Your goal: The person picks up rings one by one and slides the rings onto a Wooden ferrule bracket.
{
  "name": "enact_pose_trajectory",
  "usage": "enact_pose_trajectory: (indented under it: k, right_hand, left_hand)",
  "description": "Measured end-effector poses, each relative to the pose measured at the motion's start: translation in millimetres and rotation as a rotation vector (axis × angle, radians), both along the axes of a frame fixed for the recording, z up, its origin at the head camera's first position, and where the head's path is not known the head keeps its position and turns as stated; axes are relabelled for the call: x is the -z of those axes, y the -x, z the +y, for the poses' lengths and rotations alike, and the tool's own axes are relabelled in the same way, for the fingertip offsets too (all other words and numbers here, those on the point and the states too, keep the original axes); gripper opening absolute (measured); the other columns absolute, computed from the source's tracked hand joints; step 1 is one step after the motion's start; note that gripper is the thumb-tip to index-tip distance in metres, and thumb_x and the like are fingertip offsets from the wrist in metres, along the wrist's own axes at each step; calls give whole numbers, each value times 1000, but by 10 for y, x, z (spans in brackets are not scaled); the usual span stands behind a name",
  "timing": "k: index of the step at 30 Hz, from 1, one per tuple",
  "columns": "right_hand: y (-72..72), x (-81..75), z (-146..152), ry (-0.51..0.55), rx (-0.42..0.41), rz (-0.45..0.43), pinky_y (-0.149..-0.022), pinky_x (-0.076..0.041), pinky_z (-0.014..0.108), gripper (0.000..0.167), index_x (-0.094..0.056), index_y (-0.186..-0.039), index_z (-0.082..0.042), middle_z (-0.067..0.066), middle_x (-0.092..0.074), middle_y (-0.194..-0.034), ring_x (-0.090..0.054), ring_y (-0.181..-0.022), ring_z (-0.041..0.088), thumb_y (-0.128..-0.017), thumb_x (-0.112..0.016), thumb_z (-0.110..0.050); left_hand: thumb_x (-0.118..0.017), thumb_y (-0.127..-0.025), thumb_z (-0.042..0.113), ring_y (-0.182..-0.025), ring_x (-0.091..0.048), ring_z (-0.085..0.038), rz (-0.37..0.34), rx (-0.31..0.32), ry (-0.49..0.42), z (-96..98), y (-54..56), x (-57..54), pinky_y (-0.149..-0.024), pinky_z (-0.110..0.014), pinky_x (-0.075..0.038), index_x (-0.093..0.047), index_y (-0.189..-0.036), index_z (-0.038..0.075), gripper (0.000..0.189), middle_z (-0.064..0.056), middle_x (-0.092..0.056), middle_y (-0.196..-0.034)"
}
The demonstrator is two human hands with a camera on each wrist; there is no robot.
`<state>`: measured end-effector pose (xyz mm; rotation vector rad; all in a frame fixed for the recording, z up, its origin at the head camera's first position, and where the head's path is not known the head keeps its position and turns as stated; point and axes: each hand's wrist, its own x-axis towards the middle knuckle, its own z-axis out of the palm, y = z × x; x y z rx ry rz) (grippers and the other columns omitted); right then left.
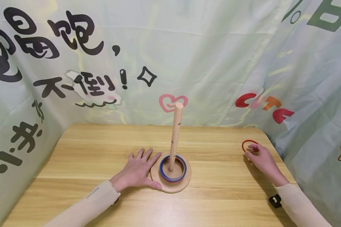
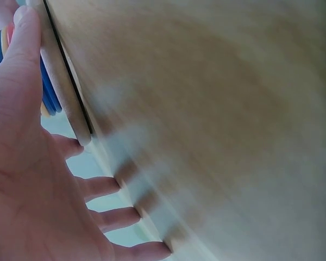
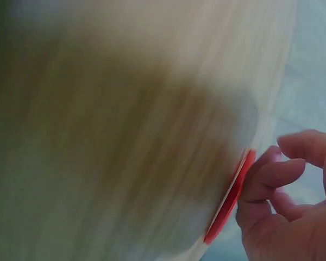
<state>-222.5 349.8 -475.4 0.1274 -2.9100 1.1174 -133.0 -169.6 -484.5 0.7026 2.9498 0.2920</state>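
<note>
A wooden peg [image 1: 175, 138] stands upright on a round wooden base [image 1: 186, 181]. Stacked rings lie around its foot, with a blue ring [image 1: 173, 180] on top; blue, yellowish and red edges show in the left wrist view. My left hand [image 1: 137, 170] is spread beside the base, its thumb resting on the base's rim and other fingertips down at the table. Far to the right, a thin red ring [image 1: 242, 145] lies on the table. My right hand [image 1: 261, 159] is over its near right side, fingers bent at the ring [image 3: 231, 198], with a gap between thumb and forefinger.
The wooden table [image 1: 102, 138] runs back to a printed cloth curtain [image 1: 216, 63], which also hangs along both sides. A black wrist camera [image 1: 275, 200] sits at the right sleeve [image 1: 299, 203]. The left sleeve [image 1: 88, 200] lies across the table's near left.
</note>
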Motion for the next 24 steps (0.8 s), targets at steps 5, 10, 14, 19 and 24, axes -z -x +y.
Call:
enact_pose_trajectory:
  k: [5,10,14,19,24]
  right_hand:
    - [49,-2,96,-103,-26,-6,-81,-52,37,37,-62,-123,17,31,-67,-113,-63,-101,40,-103,-76,-12]
    - [62,-21,117,-152,-42,-20,-77,-50,42,28,-64,-114,13,21,-68,-99,-60,-90,33,-103,-75,-10]
    - [67,-24,104,-188,-58,-16,-73,-48,39,19,-67,-103,8,12,-68,-92,-57,-81,23,-104,-73,-10]
    - [40,-10,52,-209,-92,28,-72,-47,40,14,-71,-94,3,8,-68,-87,-56,-77,22,-103,-73,-7]
    - [-57,-34,-100,-209,-76,123,-71,-48,39,13,-71,-98,2,9,-67,-89,-59,-80,22,-104,-72,-9]
  left_hand:
    - [-72,-70,96,-151,-32,-62,1,-3,9,5,6,1,-104,-85,-32,-35,-173,20,133,-30,-33,-170]
    - [-70,-71,97,-152,-32,-61,-5,-2,20,6,16,15,-104,-85,-32,-34,-174,21,133,-29,-32,-171]
    - [-71,-71,96,-152,-31,-61,-7,-5,20,6,12,-1,-104,-85,-32,-34,-174,20,133,-29,-32,-171]
    - [-72,-71,95,-151,-31,-62,-7,-4,7,5,3,-13,-104,-86,-31,-34,-173,20,133,-30,-31,-171]
    - [-71,-71,96,-151,-32,-62,-2,0,8,2,4,0,-104,-86,-31,-34,-174,20,133,-30,-32,-171]
